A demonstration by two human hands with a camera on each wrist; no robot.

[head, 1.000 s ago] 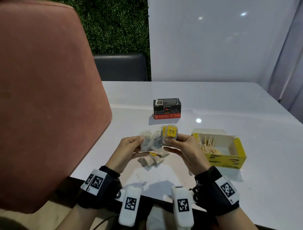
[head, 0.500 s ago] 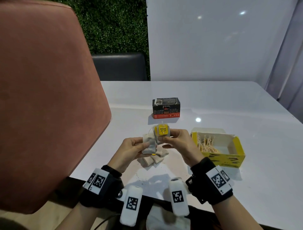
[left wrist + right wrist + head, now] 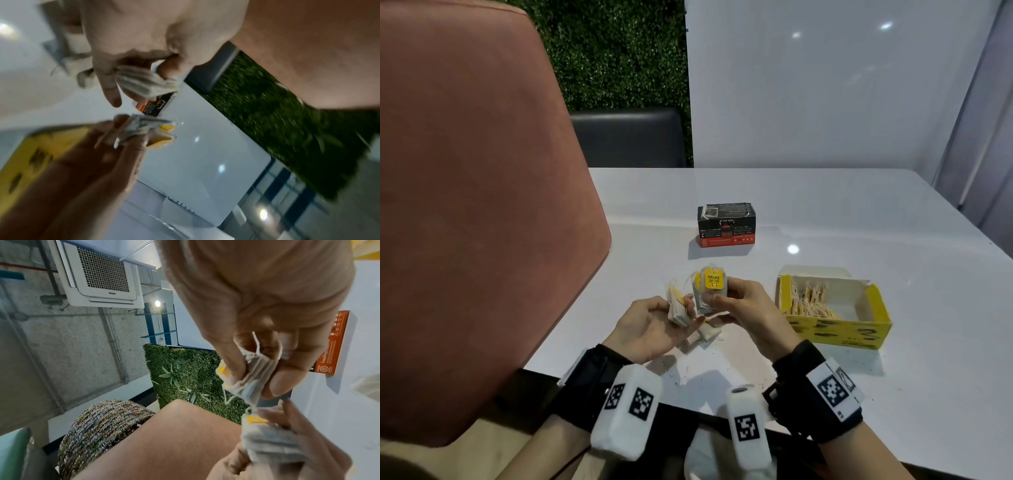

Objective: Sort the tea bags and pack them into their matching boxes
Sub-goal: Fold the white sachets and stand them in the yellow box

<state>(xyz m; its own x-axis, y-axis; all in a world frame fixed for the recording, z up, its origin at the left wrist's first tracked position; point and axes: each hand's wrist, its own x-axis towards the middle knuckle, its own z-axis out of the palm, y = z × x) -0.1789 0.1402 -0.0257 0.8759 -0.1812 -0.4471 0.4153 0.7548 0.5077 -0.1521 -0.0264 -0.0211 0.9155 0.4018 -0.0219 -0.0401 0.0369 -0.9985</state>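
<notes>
Right hand (image 3: 748, 310) pinching yellow-tag bags (image 3: 710, 291); left hand (image 3: 654, 327) gripping another stack (image 3: 677, 306) just beside. Strings tangled between stacks could yank bags loose. Yellow box (image 3: 835, 330) open, right of grip.

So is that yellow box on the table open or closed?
Open. The yellow box has its lid flap folded back, and tea bags stand packed in its left half.
</notes>
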